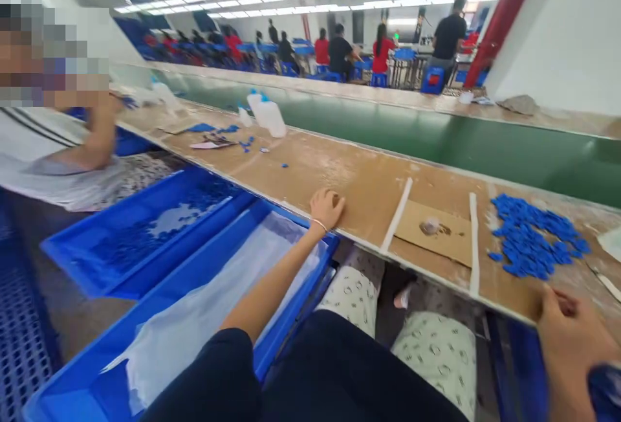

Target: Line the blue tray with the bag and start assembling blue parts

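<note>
Hands sit apart along the near edge of the wooden bench [369, 182]. The left hand [326, 207] rests on the edge with fingers curled into a loose fist, holding nothing, just above a blue bin [291, 338] lined with clear plastic. The right hand [570, 344] grips the bench edge, fingers bent; whether it pinches anything I cannot tell. A pile of small blue parts [536, 237] lies near it, beside a cardboard sheet [436, 233]

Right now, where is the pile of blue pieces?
In the head view, the pile of blue pieces lies on the workbench at the right, just beyond the right hand.
</note>
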### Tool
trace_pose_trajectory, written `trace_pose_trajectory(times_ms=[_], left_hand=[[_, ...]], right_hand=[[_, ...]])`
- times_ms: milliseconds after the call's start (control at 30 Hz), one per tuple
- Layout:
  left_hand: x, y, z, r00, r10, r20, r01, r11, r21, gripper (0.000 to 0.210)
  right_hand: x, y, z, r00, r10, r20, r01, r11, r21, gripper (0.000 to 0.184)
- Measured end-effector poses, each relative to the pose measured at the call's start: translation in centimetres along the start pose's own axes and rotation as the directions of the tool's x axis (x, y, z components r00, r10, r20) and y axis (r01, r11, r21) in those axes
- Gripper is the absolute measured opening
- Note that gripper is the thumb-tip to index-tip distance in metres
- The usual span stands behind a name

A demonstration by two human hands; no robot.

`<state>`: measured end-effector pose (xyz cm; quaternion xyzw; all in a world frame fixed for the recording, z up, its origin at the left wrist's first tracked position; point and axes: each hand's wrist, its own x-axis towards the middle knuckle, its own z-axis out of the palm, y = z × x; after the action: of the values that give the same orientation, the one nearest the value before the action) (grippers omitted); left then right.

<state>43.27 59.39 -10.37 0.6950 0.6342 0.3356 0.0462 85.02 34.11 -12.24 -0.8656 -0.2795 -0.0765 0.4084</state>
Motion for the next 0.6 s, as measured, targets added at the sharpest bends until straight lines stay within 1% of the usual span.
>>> trace_pose_trajectory(times_ms=[67, 167, 300, 433, 600], left_hand=[[0.3, -0.1, 0.2, 1.0, -0.009, 0.011, 0.009, 1.0, 0.011, 0.009], [0.3, -0.3, 0.3, 1.0, -0.015, 0.005, 0.015, 0.999, 0.031, 0.006], [0.2, -0.3, 0.4, 1.0, -0.013, -0.016, 0.013, 0.999, 0.045, 0.004], [0.2, -0.4, 0.7, 0.999, -0.011, -0.044, 0.012, 0.999, 0.038, 0.002], [0.1, -0.3, 0.6, 0.995, -0.015, -0.098, 0.015, 1.0, 0.001, 0.009]], right_hand=[[0.3, 0.3, 0.3, 0.998, -0.009, -0.057, 0.007, 0.999, -0.049, 0.03], [0.7, 0.5, 1.1, 0.994, -0.029, -0.102, 0.021, 0.997, -0.074, 0.031], [0.6, 0.6, 1.3, 0.992, -0.04, -0.12, 0.032, 0.997, -0.068, 0.032], [0.4, 0.6, 1.1, 0.99, -0.048, -0.136, 0.039, 0.997, -0.065, 0.028], [0.3, 0.1, 1.2, 0.988, -0.013, -0.151, 0.002, 0.997, -0.071, 0.023]])
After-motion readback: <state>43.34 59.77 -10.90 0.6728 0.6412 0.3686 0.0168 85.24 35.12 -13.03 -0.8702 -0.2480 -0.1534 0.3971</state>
